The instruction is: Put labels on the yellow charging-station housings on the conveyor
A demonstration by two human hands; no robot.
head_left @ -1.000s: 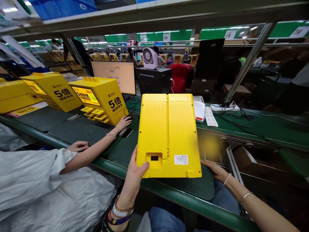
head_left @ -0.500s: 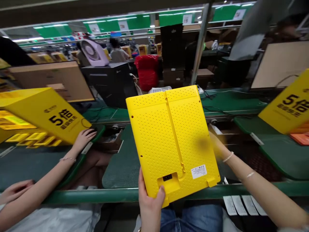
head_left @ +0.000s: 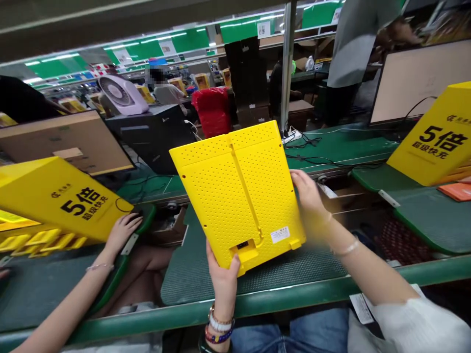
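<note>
A yellow perforated panel (head_left: 239, 196) is held tilted above the green mat, its back side facing me. It has a long groove, a black socket in a recess and a small white label near the lower edge. My left hand (head_left: 223, 274) grips its lower left corner, thumb by the recess. At the panel's right edge is my right hand (head_left: 309, 196), fingers at the rim and the fingertips partly behind it. A blurred spot covers part of that hand.
Yellow boxes (head_left: 73, 196) with black print stand left and right (head_left: 434, 137). A co-worker's hand (head_left: 125, 225) rests at the left mat's edge. Behind are monitors, a pink fan (head_left: 123, 95), a black case (head_left: 154, 137), cables and a metal post (head_left: 287, 73). A green rail (head_left: 294, 294) runs in front.
The panel has moved away from me and a little left in the view, with my left hand on it. More of my right hand's fingers now show at the right edge. The camera view has shifted.
</note>
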